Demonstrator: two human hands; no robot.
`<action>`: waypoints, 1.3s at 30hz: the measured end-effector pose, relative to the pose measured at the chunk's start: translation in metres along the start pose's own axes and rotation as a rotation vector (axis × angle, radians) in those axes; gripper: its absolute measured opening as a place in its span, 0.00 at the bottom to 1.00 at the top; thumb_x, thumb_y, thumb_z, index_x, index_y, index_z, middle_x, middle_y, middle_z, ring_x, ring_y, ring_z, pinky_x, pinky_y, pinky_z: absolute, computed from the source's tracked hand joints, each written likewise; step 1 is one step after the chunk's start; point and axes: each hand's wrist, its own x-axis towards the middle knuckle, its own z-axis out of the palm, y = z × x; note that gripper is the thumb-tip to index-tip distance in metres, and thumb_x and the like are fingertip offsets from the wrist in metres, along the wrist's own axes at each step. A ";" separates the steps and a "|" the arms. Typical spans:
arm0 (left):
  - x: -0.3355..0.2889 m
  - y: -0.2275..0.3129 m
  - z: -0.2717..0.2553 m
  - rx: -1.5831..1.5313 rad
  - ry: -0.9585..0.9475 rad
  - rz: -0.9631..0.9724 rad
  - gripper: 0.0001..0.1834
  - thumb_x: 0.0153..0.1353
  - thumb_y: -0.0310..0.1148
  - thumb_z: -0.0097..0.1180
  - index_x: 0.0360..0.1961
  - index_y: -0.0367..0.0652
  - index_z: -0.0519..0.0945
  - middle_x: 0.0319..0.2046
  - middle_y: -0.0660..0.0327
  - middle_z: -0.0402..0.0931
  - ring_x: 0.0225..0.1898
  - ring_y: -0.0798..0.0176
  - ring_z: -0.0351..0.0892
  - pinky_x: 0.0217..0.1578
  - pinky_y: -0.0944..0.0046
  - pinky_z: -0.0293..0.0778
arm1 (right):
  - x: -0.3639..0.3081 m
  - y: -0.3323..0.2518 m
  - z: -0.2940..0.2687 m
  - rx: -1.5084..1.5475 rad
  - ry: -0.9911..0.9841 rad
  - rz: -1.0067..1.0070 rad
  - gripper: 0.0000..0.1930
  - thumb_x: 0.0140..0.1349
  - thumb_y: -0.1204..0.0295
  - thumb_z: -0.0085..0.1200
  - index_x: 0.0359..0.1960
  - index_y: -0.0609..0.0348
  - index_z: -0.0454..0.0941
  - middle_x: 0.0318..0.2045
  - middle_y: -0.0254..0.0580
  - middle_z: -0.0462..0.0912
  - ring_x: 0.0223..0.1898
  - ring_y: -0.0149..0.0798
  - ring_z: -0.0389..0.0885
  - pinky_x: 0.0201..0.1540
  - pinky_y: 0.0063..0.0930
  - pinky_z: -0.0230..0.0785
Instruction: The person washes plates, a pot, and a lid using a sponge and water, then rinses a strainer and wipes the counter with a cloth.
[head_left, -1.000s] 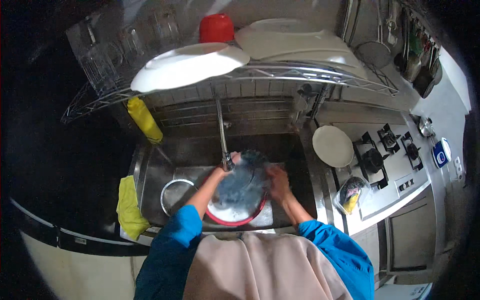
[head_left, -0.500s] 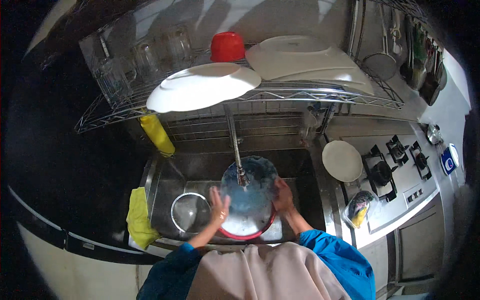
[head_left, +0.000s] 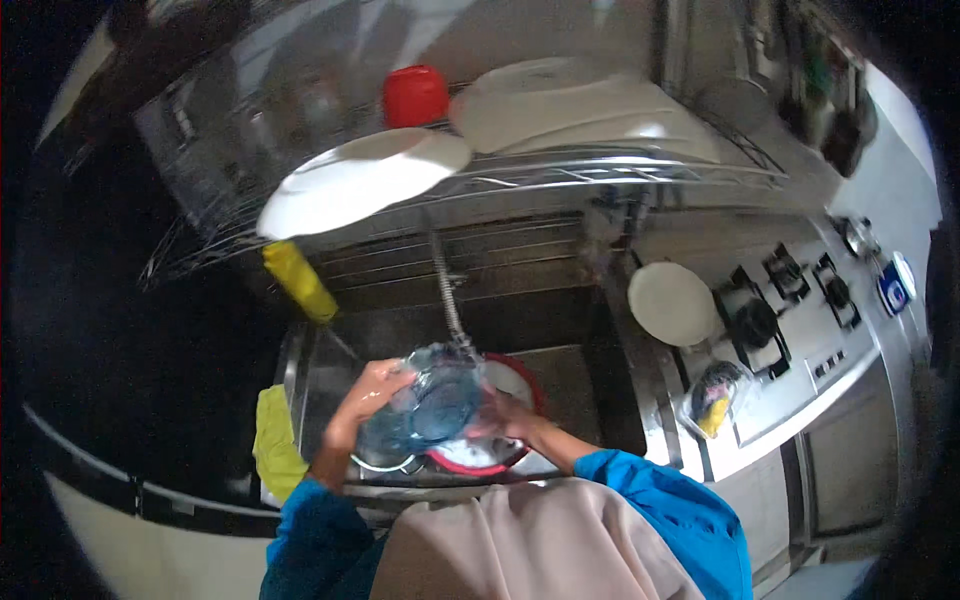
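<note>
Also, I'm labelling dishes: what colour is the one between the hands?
Translucent blue; the dish shows best in the head view.

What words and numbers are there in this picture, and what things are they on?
No words or numbers can be read here.
Blue-and-white container, far right: its marking is too small and blurred to read.
Small pale patch, lower left: too small to tell if it has writing.
Bluish see-through dish: no writing that I can make out.
</note>
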 end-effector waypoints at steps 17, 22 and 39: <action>0.025 -0.076 0.079 0.994 -0.425 0.171 0.31 0.60 0.47 0.29 0.59 0.39 0.48 0.60 0.50 0.41 0.61 0.50 0.39 0.57 0.46 0.34 | -0.011 -0.042 -0.033 0.352 0.451 -0.136 0.21 0.57 0.55 0.41 0.37 0.62 0.72 0.34 0.40 0.77 0.35 0.37 0.74 0.43 0.34 0.66; 0.106 -0.104 0.134 1.831 0.342 0.468 0.24 0.59 0.37 0.32 0.54 0.33 0.55 0.54 0.44 0.54 0.58 0.48 0.50 0.58 0.56 0.45 | -0.020 -0.068 0.017 0.345 0.342 -0.200 0.20 0.57 0.55 0.43 0.39 0.61 0.71 0.38 0.39 0.75 0.39 0.35 0.72 0.44 0.30 0.65; 0.081 -0.104 0.152 0.398 0.176 0.276 0.30 0.56 0.41 0.36 0.59 0.44 0.50 0.58 0.45 0.45 0.59 0.47 0.47 0.55 0.45 0.44 | -0.014 -0.070 0.042 0.265 0.314 -0.355 0.21 0.58 0.56 0.41 0.45 0.59 0.68 0.40 0.37 0.73 0.41 0.33 0.71 0.49 0.29 0.61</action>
